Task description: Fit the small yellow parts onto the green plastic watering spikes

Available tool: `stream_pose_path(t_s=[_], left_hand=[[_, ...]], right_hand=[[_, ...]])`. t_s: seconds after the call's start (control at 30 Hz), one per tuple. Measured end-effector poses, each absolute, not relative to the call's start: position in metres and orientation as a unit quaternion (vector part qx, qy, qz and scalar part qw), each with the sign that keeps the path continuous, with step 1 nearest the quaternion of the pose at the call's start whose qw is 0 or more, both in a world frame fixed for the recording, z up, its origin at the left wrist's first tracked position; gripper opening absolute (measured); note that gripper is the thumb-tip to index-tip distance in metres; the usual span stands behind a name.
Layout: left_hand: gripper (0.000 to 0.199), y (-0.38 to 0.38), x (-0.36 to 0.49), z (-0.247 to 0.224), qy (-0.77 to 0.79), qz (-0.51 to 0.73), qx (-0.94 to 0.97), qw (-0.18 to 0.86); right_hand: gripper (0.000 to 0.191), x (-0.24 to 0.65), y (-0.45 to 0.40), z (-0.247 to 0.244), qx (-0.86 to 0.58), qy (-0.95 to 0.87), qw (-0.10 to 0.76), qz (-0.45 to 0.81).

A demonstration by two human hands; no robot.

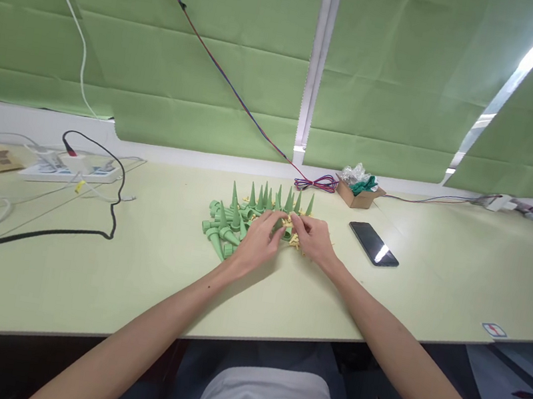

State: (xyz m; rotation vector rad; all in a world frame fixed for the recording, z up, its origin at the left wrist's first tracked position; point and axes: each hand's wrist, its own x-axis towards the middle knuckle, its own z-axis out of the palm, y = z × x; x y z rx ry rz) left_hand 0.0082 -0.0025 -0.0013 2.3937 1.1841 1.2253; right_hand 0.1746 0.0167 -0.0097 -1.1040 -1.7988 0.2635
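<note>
Green cone-shaped pieces (222,231) are heaped on the pale table, some lying on their sides, with several upright in a row behind my hands. Small yellow pieces (295,240) are scattered among and beside them. My left hand (261,239) is curled at the right part of the heap, its fingers closed around something green that they partly hide. Touching close by, my right hand (312,235) has thumb and finger pinched near a small yellowish bit, too small to make out clearly.
A black phone (373,244) lies to the right of my hands. Behind it sits a small cardboard box (357,196) with plastic and green material, beside coiled wires (317,182). A power strip (71,172) and cables are at the left. The table's front edge (269,341) crosses below my forearms.
</note>
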Motion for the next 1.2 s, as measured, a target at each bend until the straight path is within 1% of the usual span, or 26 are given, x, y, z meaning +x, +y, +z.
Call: stream_pose_path(t_s=[0.13,0.3,0.7,1.0,1.2], left_hand=[[0.027,-0.0017,0.0077,-0.0018,0.415,0.418,0.802,0.101],[0.025,0.0002,0.0067,-0.0031,0.425,0.423,0.795,0.097],[0.025,0.0018,0.0055,-0.0059,0.425,0.420,0.794,0.109],[0.024,0.0030,0.0048,-0.0072,0.424,0.420,0.795,0.110],[0.023,0.0005,0.0061,-0.0067,0.408,0.412,0.808,0.109]], right_hand=[[0.045,0.1746,0.0147,-0.0080,-0.447,-0.730,0.499,0.135],[0.028,0.1739,0.0118,-0.0068,-0.407,-0.756,0.489,0.156],[0.017,0.1754,0.0143,-0.0089,-0.393,-0.765,0.486,0.157],[0.022,0.1754,0.0157,-0.0100,-0.398,-0.767,0.483,0.143],[0.047,0.1767,0.0189,-0.0126,-0.444,-0.767,0.451,0.111]])
